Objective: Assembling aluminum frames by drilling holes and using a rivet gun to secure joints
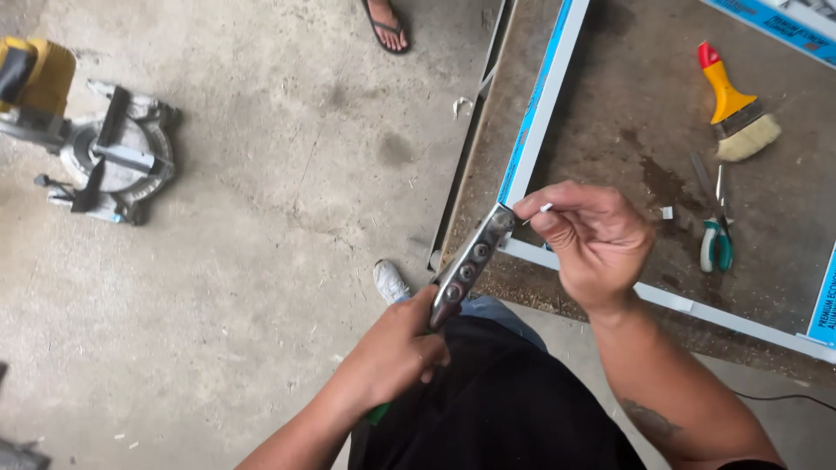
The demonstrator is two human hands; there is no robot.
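Gripping the riveter tool (pixel 471 261) low on its handle, my left hand (pixel 396 352) has its fingers wrapped tight around it, so the metal head slants up and to the right toward the corner of the white frame (pixel 533 122). My right hand (pixel 592 239) hovers just beside that tip, thumb and forefinger pressed together on a small white rivet (pixel 546 207). The tool's long axis points straight at the pinch, nearly touching it. A brush (pixel 736 109) and pliers (pixel 716 235) lie farther right on the surface (pixel 784 200).

blue label strips (pixel 529 122) on white frame (pixel 697 305)
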